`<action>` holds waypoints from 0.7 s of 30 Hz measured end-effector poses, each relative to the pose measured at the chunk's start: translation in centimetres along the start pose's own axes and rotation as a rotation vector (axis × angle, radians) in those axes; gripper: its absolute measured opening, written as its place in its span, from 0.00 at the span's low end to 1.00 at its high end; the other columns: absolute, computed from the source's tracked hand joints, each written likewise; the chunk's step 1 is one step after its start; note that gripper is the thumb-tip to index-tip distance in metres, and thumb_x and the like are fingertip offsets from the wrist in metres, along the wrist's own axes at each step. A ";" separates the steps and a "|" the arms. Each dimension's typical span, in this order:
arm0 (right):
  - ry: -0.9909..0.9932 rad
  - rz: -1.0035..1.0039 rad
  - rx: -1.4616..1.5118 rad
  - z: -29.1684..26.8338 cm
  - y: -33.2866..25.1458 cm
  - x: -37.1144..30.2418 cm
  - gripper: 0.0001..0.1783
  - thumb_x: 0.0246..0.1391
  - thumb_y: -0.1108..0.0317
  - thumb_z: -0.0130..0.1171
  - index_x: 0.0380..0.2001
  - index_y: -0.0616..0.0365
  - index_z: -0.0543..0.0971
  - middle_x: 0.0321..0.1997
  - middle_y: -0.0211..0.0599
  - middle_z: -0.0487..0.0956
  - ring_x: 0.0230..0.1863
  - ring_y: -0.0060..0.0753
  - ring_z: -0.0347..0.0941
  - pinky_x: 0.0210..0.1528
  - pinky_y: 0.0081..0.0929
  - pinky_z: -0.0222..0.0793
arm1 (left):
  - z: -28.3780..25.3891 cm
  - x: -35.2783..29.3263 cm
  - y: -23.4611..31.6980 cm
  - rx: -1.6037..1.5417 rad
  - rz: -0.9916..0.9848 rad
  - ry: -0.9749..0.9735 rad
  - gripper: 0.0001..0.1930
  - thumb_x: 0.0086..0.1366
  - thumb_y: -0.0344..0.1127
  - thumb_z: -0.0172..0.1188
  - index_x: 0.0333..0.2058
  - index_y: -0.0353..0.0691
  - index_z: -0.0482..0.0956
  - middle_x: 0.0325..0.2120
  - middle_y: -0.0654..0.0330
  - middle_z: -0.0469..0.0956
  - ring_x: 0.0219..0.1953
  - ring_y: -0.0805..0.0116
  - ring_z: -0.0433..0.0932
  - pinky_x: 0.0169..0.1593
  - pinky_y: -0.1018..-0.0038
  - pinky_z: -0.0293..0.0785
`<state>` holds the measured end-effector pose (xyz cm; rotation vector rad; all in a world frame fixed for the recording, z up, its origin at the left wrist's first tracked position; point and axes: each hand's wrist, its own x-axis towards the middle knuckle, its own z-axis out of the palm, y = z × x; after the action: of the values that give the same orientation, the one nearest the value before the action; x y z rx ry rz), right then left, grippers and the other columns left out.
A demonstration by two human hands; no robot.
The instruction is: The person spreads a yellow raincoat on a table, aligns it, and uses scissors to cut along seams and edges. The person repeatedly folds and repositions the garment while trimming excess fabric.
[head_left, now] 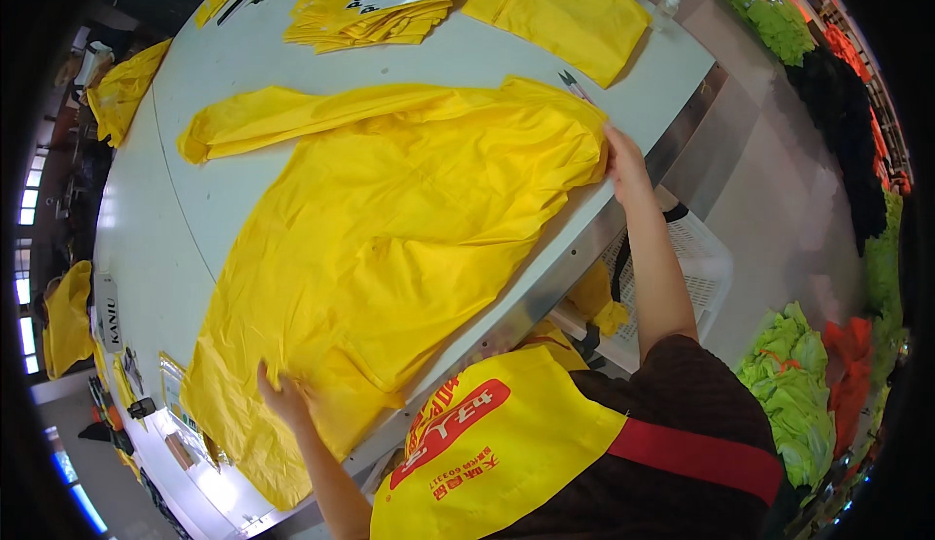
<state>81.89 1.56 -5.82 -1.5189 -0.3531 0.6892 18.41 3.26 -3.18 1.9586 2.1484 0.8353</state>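
Observation:
A yellow raincoat [360,209] lies spread over the pale worktable, creased all over. One long sleeve [263,116] stretches out toward the left. My right hand [624,162] grips the coat's upper right end at the table edge, its fingers partly hidden by the cloth. Lower down, my left hand [284,402] rests on the coat near its bottom end with fingers apart; its fingertips are slightly blurred. Just beyond the coat's upper right end lies a small pointed tool with green on it [573,82], partly covered.
Folded yellow garments [380,26] are stacked at the far side under a printed sheet, beside another folded yellow piece [565,19]. A small clear bottle [670,2] stands at the far right corner. Below the table's right edge sits a white plastic basket [696,258]. Green cloth [794,384] lies heaped at right.

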 end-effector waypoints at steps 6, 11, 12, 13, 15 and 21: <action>-0.139 -0.892 -0.555 5.3 -2.2 -6.5 0.16 0.43 0.64 0.63 0.35 0.59 0.75 0.31 0.35 0.73 0.38 0.34 0.70 0.51 0.37 0.61 | 10.8 2.6 23.6 -0.798 -0.007 -0.472 0.13 0.60 0.30 0.54 0.43 0.31 0.73 0.40 0.57 0.76 0.43 0.69 0.74 0.48 0.76 0.68; -0.444 -1.158 -0.820 8.4 -1.1 -11.5 0.13 0.41 0.66 0.62 0.33 0.54 0.76 0.32 0.32 0.73 0.42 0.34 0.68 0.57 0.54 0.47 | 13.6 3.3 34.6 -0.919 -0.176 -0.788 0.36 0.54 0.39 0.63 0.57 0.34 0.56 0.47 0.48 0.68 0.41 0.64 0.74 0.41 0.74 0.71; -0.472 -1.181 -0.824 8.5 -0.6 -11.7 0.13 0.41 0.66 0.61 0.33 0.54 0.76 0.33 0.32 0.73 0.43 0.34 0.68 0.57 0.54 0.47 | 14.4 3.2 34.7 -0.878 -0.153 -0.779 0.37 0.53 0.38 0.63 0.58 0.34 0.55 0.45 0.49 0.68 0.40 0.65 0.74 0.40 0.75 0.71; -0.498 -1.203 -0.827 8.5 -0.2 -11.9 0.13 0.41 0.66 0.61 0.34 0.54 0.76 0.33 0.32 0.73 0.43 0.33 0.68 0.57 0.54 0.47 | 15.4 3.0 34.3 -0.837 -0.130 -0.772 0.38 0.52 0.37 0.63 0.58 0.34 0.54 0.44 0.49 0.69 0.39 0.65 0.74 0.39 0.76 0.71; -0.519 -1.180 -0.828 8.3 -0.2 -12.0 0.13 0.42 0.67 0.60 0.35 0.54 0.76 0.34 0.32 0.73 0.45 0.32 0.69 0.57 0.53 0.48 | 17.4 2.7 33.5 -0.846 -0.149 -0.771 0.36 0.53 0.31 0.60 0.59 0.34 0.53 0.39 0.53 0.71 0.33 0.70 0.74 0.34 0.80 0.71; -0.431 -0.931 -0.789 5.4 -2.4 -10.2 0.14 0.43 0.71 0.58 0.37 0.58 0.75 0.39 0.37 0.75 0.46 0.37 0.70 0.51 0.37 0.61 | 19.2 2.2 30.8 -1.094 -0.301 -0.959 0.32 0.56 0.24 0.55 0.59 0.34 0.53 0.34 0.60 0.74 0.29 0.77 0.72 0.32 0.83 0.69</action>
<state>71.25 -0.17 -1.12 -1.6564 -1.6839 0.0886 53.77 11.81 -4.37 1.0422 0.9932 0.5901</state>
